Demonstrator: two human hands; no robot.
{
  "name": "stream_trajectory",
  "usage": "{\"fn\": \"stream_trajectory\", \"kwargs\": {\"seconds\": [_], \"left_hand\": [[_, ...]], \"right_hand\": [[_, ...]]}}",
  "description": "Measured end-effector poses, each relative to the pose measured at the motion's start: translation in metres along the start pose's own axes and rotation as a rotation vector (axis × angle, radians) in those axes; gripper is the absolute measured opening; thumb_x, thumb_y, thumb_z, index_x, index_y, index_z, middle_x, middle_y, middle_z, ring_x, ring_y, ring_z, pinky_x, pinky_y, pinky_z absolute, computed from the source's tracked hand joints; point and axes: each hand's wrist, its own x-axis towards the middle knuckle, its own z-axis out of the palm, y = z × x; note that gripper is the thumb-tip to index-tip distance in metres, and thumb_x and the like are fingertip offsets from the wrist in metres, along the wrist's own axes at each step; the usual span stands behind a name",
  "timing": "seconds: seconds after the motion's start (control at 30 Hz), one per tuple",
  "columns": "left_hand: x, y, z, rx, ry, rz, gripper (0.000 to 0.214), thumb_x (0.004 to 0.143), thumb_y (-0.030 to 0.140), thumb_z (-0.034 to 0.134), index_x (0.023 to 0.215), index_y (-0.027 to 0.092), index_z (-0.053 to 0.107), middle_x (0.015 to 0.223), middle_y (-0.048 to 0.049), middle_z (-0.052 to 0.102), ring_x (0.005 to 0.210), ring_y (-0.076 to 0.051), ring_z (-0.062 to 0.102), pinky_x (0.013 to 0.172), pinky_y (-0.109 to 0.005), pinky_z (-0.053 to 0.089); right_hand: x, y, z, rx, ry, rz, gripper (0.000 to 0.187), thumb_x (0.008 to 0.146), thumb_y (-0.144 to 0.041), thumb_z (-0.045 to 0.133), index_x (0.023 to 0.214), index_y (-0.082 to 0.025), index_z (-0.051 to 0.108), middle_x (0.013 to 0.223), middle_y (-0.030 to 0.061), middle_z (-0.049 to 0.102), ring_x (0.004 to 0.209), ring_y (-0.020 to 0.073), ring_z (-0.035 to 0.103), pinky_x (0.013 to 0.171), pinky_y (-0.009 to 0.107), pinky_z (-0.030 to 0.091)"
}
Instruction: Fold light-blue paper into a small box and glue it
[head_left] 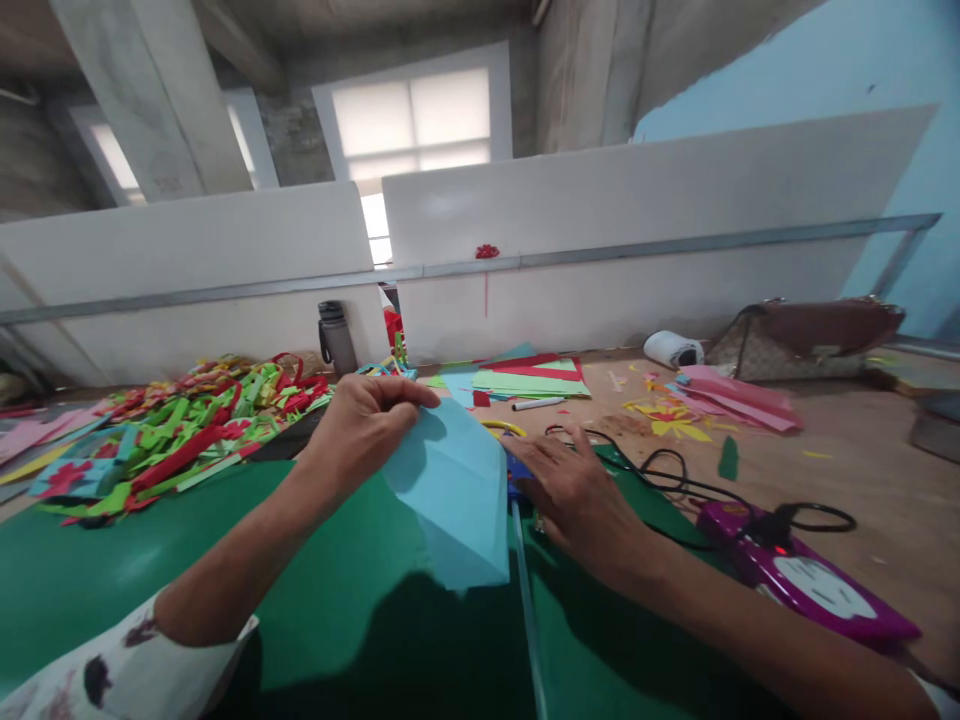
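Spotted white cloth sleeve (127,655): closest, at the bottom left, partly cut off.
Light blue creased paper sheet (457,490): between the hands, above the shiny green tabletop (322,610); its long way runs from the top left down toward the person.
Left hand (371,415): pinches the sheet's top left edge, so it is nearer.
Right hand (581,495): fingers reach the right edge; I can't tell if they grip.
Small dark blue thing (515,478): mostly hidden behind those fingers.
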Motion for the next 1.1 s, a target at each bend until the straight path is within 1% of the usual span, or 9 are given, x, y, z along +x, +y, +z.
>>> {"fn": "stream_trajectory", "kwargs": {"seconds": [0.17, 0.27, 0.33, 0.47, 0.53, 0.67, 0.9, 0.97, 1.1], "left_hand": [[0.007, -0.004, -0.001, -0.231, -0.074, -0.171, 0.021, 0.063, 0.009, 0.049, 0.071, 0.013, 0.069, 0.045, 0.0053, 0.048, 0.038, -0.005, 0.035, 0.036, -0.015, 0.026], [0.006, 0.0, 0.001, -0.304, -0.103, -0.182, 0.025, 0.062, 0.005, 0.047, 0.074, 0.013, 0.068, 0.049, 0.0042, 0.054, 0.046, -0.007, 0.048, 0.047, -0.017, 0.04], [0.004, 0.001, 0.002, -0.242, -0.113, -0.172, 0.024, 0.063, 0.006, 0.052, 0.079, 0.012, 0.068, 0.056, 0.0024, 0.061, 0.052, -0.009, 0.054, 0.053, -0.019, 0.044], [0.001, -0.002, 0.003, 0.062, -0.037, -0.005, 0.016, 0.068, 0.018, 0.061, 0.08, 0.013, 0.069, 0.066, -0.0011, 0.067, 0.058, -0.012, 0.058, 0.054, -0.022, 0.045], [-0.001, -0.006, 0.003, 0.206, 0.002, 0.1, 0.014, 0.072, 0.023, 0.06, 0.075, 0.014, 0.07, 0.063, -0.0007, 0.066, 0.056, -0.013, 0.058, 0.051, -0.022, 0.043], [-0.005, -0.007, 0.002, 0.364, -0.03, 0.224, 0.017, 0.075, 0.025, 0.057, 0.069, 0.016, 0.07, 0.062, -0.0004, 0.064, 0.054, -0.012, 0.055, 0.049, -0.021, 0.039], [-0.015, -0.004, 0.003, 0.381, -0.15, 0.32, 0.018, 0.078, 0.024, 0.054, 0.066, 0.018, 0.066, 0.068, -0.0014, 0.06, 0.06, -0.013, 0.053, 0.055, -0.023, 0.038], [-0.018, -0.003, 0.005, 0.356, -0.18, 0.332, 0.018, 0.078, 0.023, 0.053, 0.065, 0.017, 0.064, 0.071, -0.0021, 0.059, 0.064, -0.014, 0.054, 0.058, -0.025, 0.04], [-0.021, -0.001, 0.011, 0.267, -0.236, 0.341, 0.018, 0.077, 0.02, 0.052, 0.063, 0.015, 0.061, 0.068, -0.0023, 0.058, 0.065, -0.014, 0.053, 0.061, -0.026, 0.041]], "right_hand": [[-0.002, 0.007, 0.007, 0.107, 0.177, -0.027, 0.037, 0.087, -0.008, 0.035, 0.122, -0.011, 0.048, 0.114, 0.0165, 0.064, 0.104, 0.027, 0.059, 0.094, 0.06, 0.034], [-0.002, 0.009, 0.006, 0.176, 0.218, 0.054, 0.037, 0.088, -0.011, 0.037, 0.122, -0.014, 0.05, 0.11, 0.0142, 0.066, 0.101, 0.0261, 0.061, 0.091, 0.055, 0.04], [-0.002, 0.01, 0.003, 0.233, 0.243, 0.143, 0.035, 0.089, -0.016, 0.039, 0.122, -0.017, 0.051, 0.109, 0.0115, 0.067, 0.101, 0.0251, 0.061, 0.09, 0.051, 0.043], [-0.003, 0.008, -0.004, 0.325, 0.32, 0.221, 0.033, 0.09, -0.026, 0.041, 0.119, -0.02, 0.055, 0.106, 0.0085, 0.068, 0.104, 0.0242, 0.06, 0.092, 0.047, 0.044], [-0.004, 0.006, -0.006, 0.357, 0.337, 0.2, 0.03, 0.089, -0.026, 0.044, 0.116, -0.02, 0.057, 0.102, 0.0068, 0.069, 0.102, 0.0232, 0.061, 0.091, 0.044, 0.045], [-0.007, 0.002, -0.005, 0.371, 0.364, 0.128, 0.025, 0.087, -0.024, 0.05, 0.11, -0.02, 0.059, 0.097, 0.0047, 0.07, 0.095, 0.0205, 0.063, 0.086, 0.04, 0.048], [-0.009, -0.003, -0.006, 0.404, 0.34, 0.139, 0.019, 0.086, -0.024, 0.053, 0.104, -0.022, 0.059, 0.102, 0.0047, 0.069, 0.095, 0.0189, 0.063, 0.082, 0.034, 0.049], [-0.01, -0.006, -0.007, 0.401, 0.361, 0.119, 0.017, 0.084, -0.03, 0.056, 0.099, -0.02, 0.058, 0.095, 0.0053, 0.068, 0.091, 0.0197, 0.063, 0.078, 0.034, 0.05], [-0.013, -0.01, -0.007, 0.304, 0.432, 0.002, 0.034, 0.075, -0.044, 0.065, 0.091, -0.017, 0.052, 0.084, 0.0068, 0.062, 0.081, 0.0219, 0.059, 0.075, 0.038, 0.048]]}}
